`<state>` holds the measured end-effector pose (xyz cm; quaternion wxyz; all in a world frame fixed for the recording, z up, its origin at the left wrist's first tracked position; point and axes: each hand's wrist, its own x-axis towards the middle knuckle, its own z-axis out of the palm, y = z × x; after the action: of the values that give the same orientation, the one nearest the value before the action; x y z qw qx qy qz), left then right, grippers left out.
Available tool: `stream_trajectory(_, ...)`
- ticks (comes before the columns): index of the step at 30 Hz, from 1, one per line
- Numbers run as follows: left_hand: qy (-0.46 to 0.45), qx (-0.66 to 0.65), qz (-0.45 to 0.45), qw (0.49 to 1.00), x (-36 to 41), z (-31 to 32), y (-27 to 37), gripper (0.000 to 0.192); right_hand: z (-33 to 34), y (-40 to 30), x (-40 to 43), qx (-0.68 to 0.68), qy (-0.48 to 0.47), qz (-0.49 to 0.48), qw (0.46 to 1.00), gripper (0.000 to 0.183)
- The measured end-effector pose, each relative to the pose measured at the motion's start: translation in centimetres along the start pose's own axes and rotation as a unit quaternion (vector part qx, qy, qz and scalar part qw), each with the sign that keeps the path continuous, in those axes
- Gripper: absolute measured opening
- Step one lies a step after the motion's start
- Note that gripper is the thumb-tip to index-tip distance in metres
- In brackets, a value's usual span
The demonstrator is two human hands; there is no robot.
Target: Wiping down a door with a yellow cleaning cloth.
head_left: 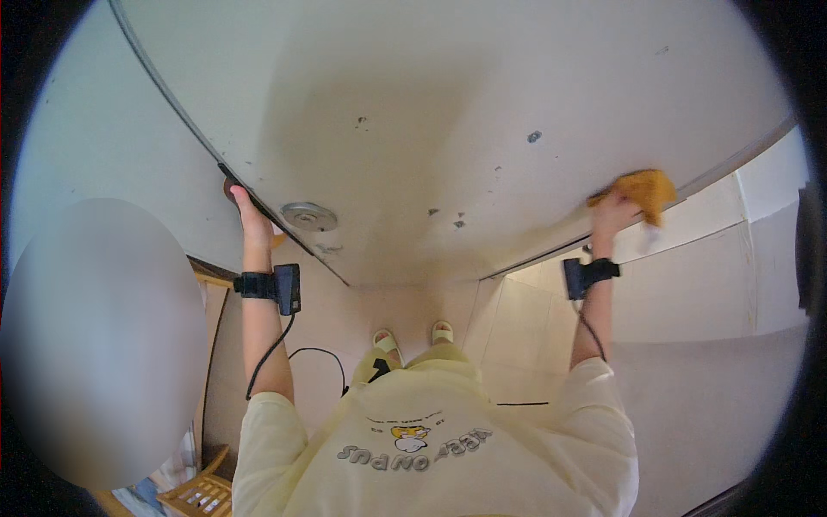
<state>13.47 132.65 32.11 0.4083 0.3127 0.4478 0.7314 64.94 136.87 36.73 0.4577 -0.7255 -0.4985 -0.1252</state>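
Observation:
A large pale door panel (387, 161) with chipped spots spans the view before me. My right hand (614, 210) presses a yellow-orange cloth (646, 190) against the panel near its right edge; hand and cloth are slightly blurred. At the panel's left edge, my left hand (252, 216) rests with the thumb up along a dark strip (271, 213), its fingers mostly hidden, and a bit of orange material shows beside the wrist. A round metal lock plate (309, 217) sits on the panel just right of this hand. Each wrist wears a strapped black device with a cable.
Below the panel is a tiled floor (517, 336), where my feet stand in light sandals (386, 342). A slatted wooden piece of furniture (200, 494) is at the lower left. A pale wall (698, 388) runs along the right. A blurred oval covers part of the left side.

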Motion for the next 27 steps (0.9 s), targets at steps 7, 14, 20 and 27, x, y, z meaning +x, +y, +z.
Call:
stream_trajectory(7,-0.007,-0.008,0.007,1.000,1.0,-1.6,-1.0,0.075,-0.9,2.1,3.4,0.112,0.188,-0.031,0.975,0.028)
stream_trajectory(14,-0.030,0.005,-0.006,1.000,-0.9,-0.3,0.1,0.068,4.3,-11.0,-13.3,0.112,-0.285,-0.136,0.942,0.022)
stream_trajectory(20,0.000,0.199,0.035,0.979,-0.6,-2.2,-1.5,0.044,7.3,-22.7,-21.7,0.193,-0.190,-0.479,0.835,0.024)
stream_trajectory(27,0.007,0.210,0.025,0.977,0.8,-2.8,-1.9,0.060,6.3,-8.8,-14.8,0.045,-0.188,-0.363,0.912,0.026)
